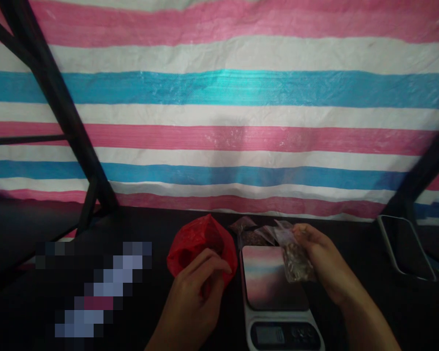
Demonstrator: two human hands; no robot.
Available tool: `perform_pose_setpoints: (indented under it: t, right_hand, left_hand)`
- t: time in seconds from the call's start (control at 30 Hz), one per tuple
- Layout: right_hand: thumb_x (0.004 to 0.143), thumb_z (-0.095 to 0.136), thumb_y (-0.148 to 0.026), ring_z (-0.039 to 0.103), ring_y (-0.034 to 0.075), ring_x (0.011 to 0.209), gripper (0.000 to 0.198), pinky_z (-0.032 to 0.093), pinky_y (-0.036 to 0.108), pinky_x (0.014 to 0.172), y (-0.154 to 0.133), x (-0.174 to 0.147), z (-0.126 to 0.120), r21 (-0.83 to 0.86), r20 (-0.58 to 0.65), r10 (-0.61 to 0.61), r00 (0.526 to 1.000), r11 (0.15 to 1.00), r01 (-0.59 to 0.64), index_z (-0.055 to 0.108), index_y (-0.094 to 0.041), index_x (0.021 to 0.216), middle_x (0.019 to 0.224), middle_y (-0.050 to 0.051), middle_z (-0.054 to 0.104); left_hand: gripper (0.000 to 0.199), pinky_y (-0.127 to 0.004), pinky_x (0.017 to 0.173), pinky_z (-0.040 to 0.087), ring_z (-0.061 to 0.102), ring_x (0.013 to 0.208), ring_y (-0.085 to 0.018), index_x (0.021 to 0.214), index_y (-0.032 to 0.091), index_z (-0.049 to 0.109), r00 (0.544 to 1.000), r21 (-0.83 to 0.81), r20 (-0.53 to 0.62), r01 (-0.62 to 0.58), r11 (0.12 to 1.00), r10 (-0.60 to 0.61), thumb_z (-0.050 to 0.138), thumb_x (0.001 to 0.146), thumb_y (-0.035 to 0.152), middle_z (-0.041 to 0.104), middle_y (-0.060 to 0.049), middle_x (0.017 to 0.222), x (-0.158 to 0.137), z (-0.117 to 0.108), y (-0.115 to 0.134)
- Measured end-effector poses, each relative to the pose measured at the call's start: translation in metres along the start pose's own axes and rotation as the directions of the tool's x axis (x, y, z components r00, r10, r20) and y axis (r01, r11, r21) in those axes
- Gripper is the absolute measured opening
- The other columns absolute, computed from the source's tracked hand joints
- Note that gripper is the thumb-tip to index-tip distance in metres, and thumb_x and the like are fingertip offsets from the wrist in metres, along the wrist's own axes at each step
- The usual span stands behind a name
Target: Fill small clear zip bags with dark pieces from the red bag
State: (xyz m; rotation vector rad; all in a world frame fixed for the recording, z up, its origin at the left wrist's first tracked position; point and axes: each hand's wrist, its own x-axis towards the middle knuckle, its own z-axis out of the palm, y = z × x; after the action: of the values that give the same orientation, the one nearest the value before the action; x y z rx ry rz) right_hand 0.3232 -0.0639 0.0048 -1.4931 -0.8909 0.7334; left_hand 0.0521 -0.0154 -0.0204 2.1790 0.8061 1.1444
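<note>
A red plastic bag (190, 239) stands with its mouth open on the black table. My left hand (199, 287) is at its near rim, fingers curled and closed on the red plastic; the fingertips are partly hidden. In my right hand (320, 253) a small clear zip bag (294, 256) is pinched by its upper part, with pale brownish bits inside. It hangs above the right side of the metal plate of a white kitchen scale (272, 285). Behind the scale lie small clear bags of dark grains (254, 237).
A smartphone (406, 248) lies at the right. Black metal frame bars (64, 117) slant up on the left, and another (424, 165) on the right. Striped plastic sheeting (227, 87) hangs behind the table. A pixelated patch (104, 290) covers something at the left.
</note>
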Motion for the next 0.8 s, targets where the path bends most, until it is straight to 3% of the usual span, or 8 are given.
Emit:
perform_pose_setpoints:
  t: [0.17, 0.33, 0.43, 0.53, 0.67, 0.8]
  right_hand:
    - [0.082, 0.064, -0.055, 0.052, 0.016, 0.064, 0.032, 0.042, 0.029, 0.061, 0.009, 0.004, 0.018, -0.258, 0.224, -0.129, 0.966, 0.948, 0.186, 0.059, -0.023, 0.078, 0.067, -0.004, 0.056]
    - [0.083, 0.061, -0.049, 0.068, 0.026, 0.088, 0.026, 0.05, 0.039, 0.085, 0.009, 0.008, 0.013, -0.343, 0.17, -0.146, 0.975, 0.918, 0.198, 0.067, -0.024, 0.081, 0.087, 0.005, 0.074]
    - [0.084, 0.059, -0.05, 0.07, 0.03, 0.096, 0.026, 0.05, 0.042, 0.092, 0.008, 0.01, -0.003, -0.398, 0.084, -0.134, 0.987, 0.904, 0.156, 0.07, -0.025, 0.083, 0.094, 0.008, 0.078]
    - [0.081, 0.063, -0.05, 0.072, 0.031, 0.086, 0.026, 0.053, 0.043, 0.083, 0.013, 0.012, -0.016, -0.439, 0.031, -0.074, 0.997, 0.895, 0.08, 0.071, -0.025, 0.079, 0.084, 0.009, 0.078]
    - [0.08, 0.058, -0.052, 0.072, 0.028, 0.071, 0.031, 0.055, 0.04, 0.067, 0.025, 0.011, -0.018, -0.432, 0.02, 0.002, 1.0, 0.902, 0.006, 0.069, -0.023, 0.084, 0.074, 0.008, 0.076]
    - [0.082, 0.056, -0.057, 0.07, 0.024, 0.06, 0.039, 0.053, 0.036, 0.056, 0.029, 0.004, -0.016, -0.405, 0.035, 0.051, 0.998, 0.914, -0.032, 0.067, -0.022, 0.096, 0.071, 0.004, 0.074]
  left_hand:
    - [0.027, -0.024, 0.073, 0.052, 0.069, 0.081, -0.014, 0.09, 0.024, 0.067, 0.998, 0.034, 0.058, -0.035, 0.999, 0.033, 0.046, 0.099, 0.01, 0.069, -0.002, 0.091, -0.002, 0.003, 0.003]
    - [0.026, -0.027, 0.078, 0.052, 0.07, 0.085, -0.017, 0.09, 0.024, 0.068, 0.997, 0.026, 0.078, -0.006, 1.0, 0.004, 0.046, 0.099, 0.014, 0.07, -0.003, 0.093, -0.002, -0.001, 0.005]
    - [0.026, -0.028, 0.075, 0.052, 0.072, 0.084, -0.018, 0.091, 0.026, 0.069, 0.984, 0.029, 0.133, 0.117, 0.993, -0.12, 0.046, 0.099, 0.016, 0.074, -0.003, 0.093, -0.004, 0.005, 0.011]
    - [0.031, -0.029, 0.076, 0.055, 0.078, 0.087, -0.021, 0.108, 0.029, 0.072, 0.936, -0.004, 0.219, 0.284, 0.959, -0.276, 0.045, 0.098, 0.018, 0.08, -0.004, 0.098, -0.006, 0.021, 0.017]
    - [0.041, -0.032, 0.087, 0.059, 0.081, 0.1, -0.025, 0.131, 0.026, 0.068, 0.912, -0.085, 0.248, 0.357, 0.93, -0.327, 0.05, 0.095, 0.017, 0.083, -0.01, 0.113, -0.01, 0.041, 0.014]
    - [0.046, -0.033, 0.094, 0.059, 0.08, 0.109, -0.024, 0.142, 0.025, 0.061, 0.881, -0.112, 0.254, 0.437, 0.893, -0.399, 0.046, 0.099, 0.019, 0.083, -0.011, 0.118, -0.01, 0.043, 0.011]
